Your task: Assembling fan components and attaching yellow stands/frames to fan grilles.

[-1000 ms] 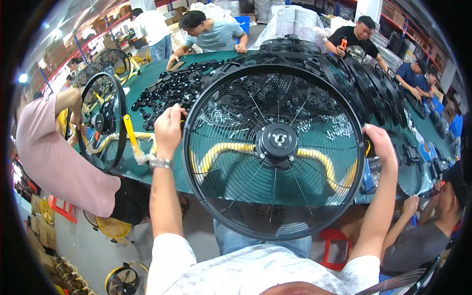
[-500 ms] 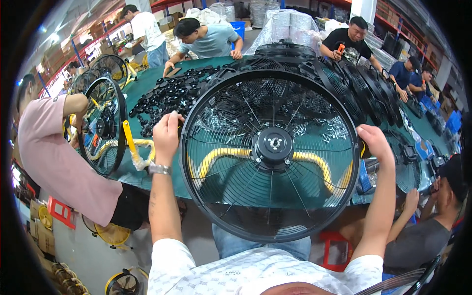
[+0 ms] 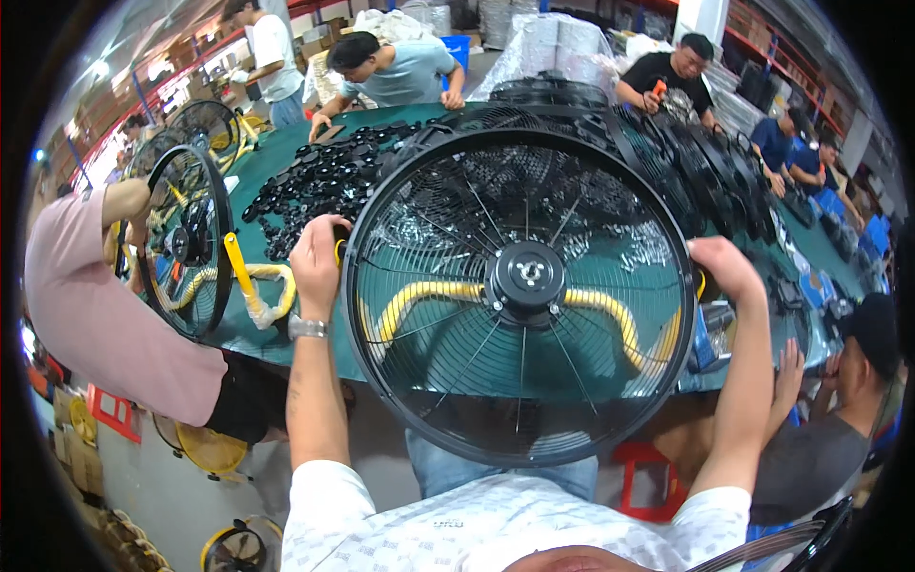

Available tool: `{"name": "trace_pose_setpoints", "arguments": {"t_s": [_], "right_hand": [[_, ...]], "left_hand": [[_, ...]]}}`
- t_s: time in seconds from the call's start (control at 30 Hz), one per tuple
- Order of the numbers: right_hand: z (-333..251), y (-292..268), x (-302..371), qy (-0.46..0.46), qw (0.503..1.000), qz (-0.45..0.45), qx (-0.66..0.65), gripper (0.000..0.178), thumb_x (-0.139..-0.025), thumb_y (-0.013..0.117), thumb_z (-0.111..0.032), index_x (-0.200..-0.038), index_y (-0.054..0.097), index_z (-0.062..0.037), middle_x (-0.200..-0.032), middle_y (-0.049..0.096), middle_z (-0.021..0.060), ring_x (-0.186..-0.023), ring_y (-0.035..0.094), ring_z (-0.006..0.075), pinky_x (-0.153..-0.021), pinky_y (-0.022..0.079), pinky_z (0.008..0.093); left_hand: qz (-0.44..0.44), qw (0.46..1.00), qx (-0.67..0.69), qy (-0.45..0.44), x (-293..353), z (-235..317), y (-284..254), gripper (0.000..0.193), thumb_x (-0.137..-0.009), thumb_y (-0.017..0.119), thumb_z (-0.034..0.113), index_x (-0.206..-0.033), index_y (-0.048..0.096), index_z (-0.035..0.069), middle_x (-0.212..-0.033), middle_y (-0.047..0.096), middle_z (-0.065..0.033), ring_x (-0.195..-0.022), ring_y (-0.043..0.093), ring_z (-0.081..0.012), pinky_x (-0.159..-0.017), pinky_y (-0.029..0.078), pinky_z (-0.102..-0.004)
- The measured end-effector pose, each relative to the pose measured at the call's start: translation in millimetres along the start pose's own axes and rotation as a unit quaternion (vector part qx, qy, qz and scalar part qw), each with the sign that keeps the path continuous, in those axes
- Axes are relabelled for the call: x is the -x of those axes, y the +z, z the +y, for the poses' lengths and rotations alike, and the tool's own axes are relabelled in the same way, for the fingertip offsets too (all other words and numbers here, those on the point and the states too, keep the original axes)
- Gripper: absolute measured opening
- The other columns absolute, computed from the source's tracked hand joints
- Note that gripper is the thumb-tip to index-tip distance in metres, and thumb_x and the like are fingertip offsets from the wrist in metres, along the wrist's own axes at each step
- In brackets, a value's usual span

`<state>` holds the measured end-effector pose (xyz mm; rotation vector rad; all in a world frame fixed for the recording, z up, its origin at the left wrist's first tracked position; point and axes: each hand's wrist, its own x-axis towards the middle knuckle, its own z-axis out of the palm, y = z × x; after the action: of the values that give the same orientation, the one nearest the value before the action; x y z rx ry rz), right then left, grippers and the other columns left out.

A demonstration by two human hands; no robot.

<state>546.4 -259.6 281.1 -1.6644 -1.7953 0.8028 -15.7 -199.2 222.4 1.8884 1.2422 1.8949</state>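
A large round black fan (image 3: 448, 389) stands upright in front of me, its wire grille facing me and a black motor hub (image 3: 526, 281) in the middle. Behind the grille runs a bent tube stand (image 3: 429, 294), yellow under clear wrapping. My left hand (image 3: 317, 265) is closed at the fan's left side, fingers curled by the yellow bracket end. On the opposite side my right hand (image 3: 732, 269) is closed at the rim beside another yellow bracket end (image 3: 702, 284). Both hands' fingertips are partly hidden, so any small part within them cannot be made out.
Black plastic parts (image 3: 319, 181) lie heaped on the green table (image 3: 286, 348). Small metal fittings (image 3: 648, 246) show through the grille. Black grilles (image 3: 681, 172) lean at the right. A co-worker in pink (image 3: 124, 296) handles another fan (image 3: 221, 257) at left; another sits close by my right arm.
The scene shifts slightly leftward in view. My hands stay at the fan's sides. At the lower right, the seated co-worker's hand has moved up beside my right forearm.
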Motion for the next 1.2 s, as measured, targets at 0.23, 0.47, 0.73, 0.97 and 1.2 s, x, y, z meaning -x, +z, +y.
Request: {"name": "trace_pose_setpoints", "arguments": {"t_s": [0.23, 0.47, 0.73, 0.97, 1.2], "right_hand": [[8.3, 35.5, 39.6, -0.258, 0.911, 0.316, 0.062, 0.03, -0.095, 0.053, -0.011, -0.121, 0.057, 0.0038, -0.111, 0.065, 0.0151, -0.099, 0.063, 0.021, -0.087, 0.048, 0.0313], [0.8, 26.2, 23.5, -0.184, 0.954, 0.228, 0.056, 0.025, -0.096, 0.051, -0.02, -0.093, 0.061, 0.0038, -0.086, 0.063, 0.0076, -0.082, 0.058, 0.0143, -0.077, 0.046, 0.0292], [-1.3, 36.9, 43.7, -0.269, 0.911, 0.267, 0.162, 0.03, -0.098, 0.048, -0.018, -0.117, 0.058, 0.0034, -0.106, 0.067, 0.0148, -0.098, 0.063, 0.0195, -0.088, 0.046, 0.0299], [0.7, 16.6, 14.5, -0.029, 0.99, 0.134, 0.019, 0.035, -0.098, 0.049, -0.027, -0.078, 0.059, 0.0001, -0.07, 0.055, -0.001, -0.067, 0.046, 0.0088, -0.063, 0.038, 0.0258], [5.3, 26.9, 35.6, -0.168, 0.96, 0.222, 0.028, 0.034, -0.099, 0.048, -0.022, -0.117, 0.056, 0.0058, -0.107, 0.065, 0.0117, -0.104, 0.06, 0.0187, -0.095, 0.043, 0.0297]], "left_hand": [[0.028, 0.998, 0.057, 0.006, -1.9, 1.9, -9.5, 0.03, -0.1, 0.047, 0.018, -0.11, 0.065, -0.003, -0.099, 0.067, -0.0068, -0.088, 0.06, -0.0119, -0.081, 0.047, -0.0264], [-0.124, 0.962, -0.199, -0.137, -24.1, 12.6, -14.1, 0.042, -0.097, 0.052, 0.035, -0.095, 0.065, -0.005, -0.076, 0.068, -0.0078, -0.062, 0.056, -0.0143, -0.06, 0.045, -0.0324], [-0.057, 0.992, -0.025, -0.107, -12.7, 8.6, -13.8, 0.029, -0.098, 0.052, 0.021, -0.1, 0.067, -0.004, -0.089, 0.07, -0.0073, -0.084, 0.063, -0.0122, -0.076, 0.049, -0.0266], [-0.012, 0.999, -0.007, -0.03, -1.7, -4.5, -5.1, 0.036, -0.099, 0.052, 0.028, -0.09, 0.067, -0.003, -0.077, 0.067, -0.0058, -0.07, 0.06, -0.0114, -0.068, 0.048, -0.0259], [-0.022, 0.981, 0.145, -0.127, -3.8, 3.6, -10.9, 0.024, -0.098, 0.053, 0.017, -0.104, 0.067, -0.001, -0.088, 0.068, -0.003, -0.081, 0.059, -0.0093, -0.076, 0.047, -0.0247]]}}
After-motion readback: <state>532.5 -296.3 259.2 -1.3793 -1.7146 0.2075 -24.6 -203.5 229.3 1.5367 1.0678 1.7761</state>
